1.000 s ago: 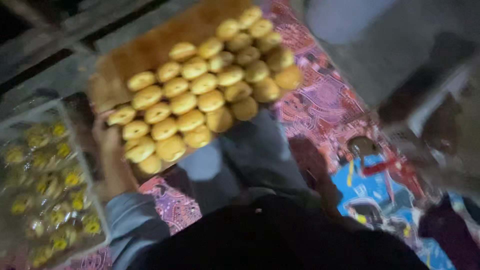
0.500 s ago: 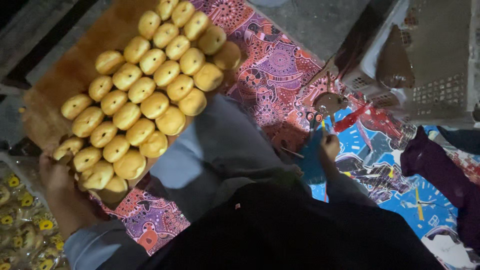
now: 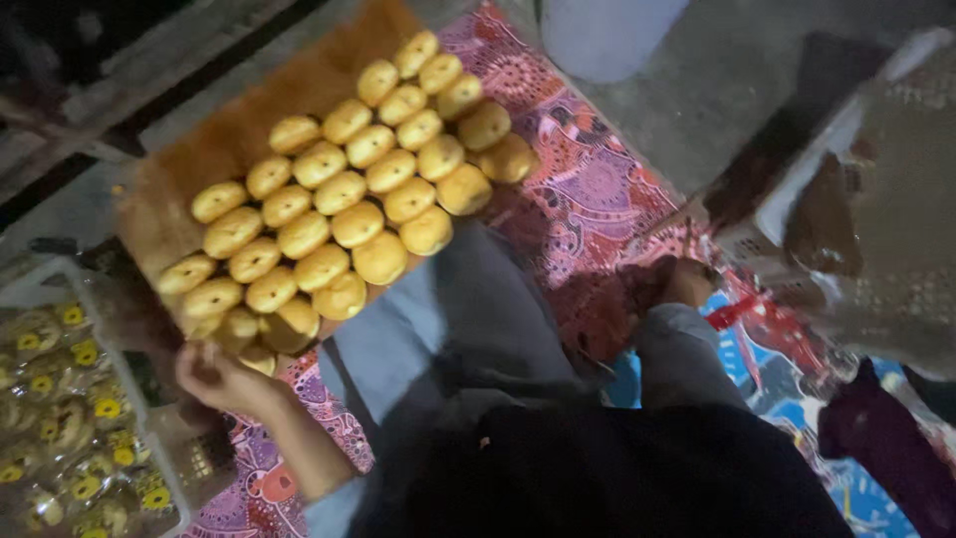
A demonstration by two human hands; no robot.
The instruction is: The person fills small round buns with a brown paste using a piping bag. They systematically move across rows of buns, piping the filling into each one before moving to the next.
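Observation:
A brown tray [image 3: 249,130] carries several rows of round golden buns [image 3: 344,204] and tilts across the upper left. My left hand [image 3: 224,379] grips the tray's near corner from underneath, with its fingers under the last buns. My right hand [image 3: 687,282] lies low in shadow on the patterned mat [image 3: 588,189], beside my grey trouser knee [image 3: 468,299]. Its fingers are too dark to make out. My dark top fills the bottom of the view.
A clear plastic box [image 3: 60,418] of wrapped yellow pastries sits at the lower left. A pale bucket [image 3: 607,35] stands at the top, on bare concrete. A perforated plastic basket [image 3: 876,199] is at the right, with a dark purple cloth [image 3: 886,438] below it.
The view swings from side to side while the tray stays held at its near corner by my left hand. My right hand remains low on the mat by my knee.

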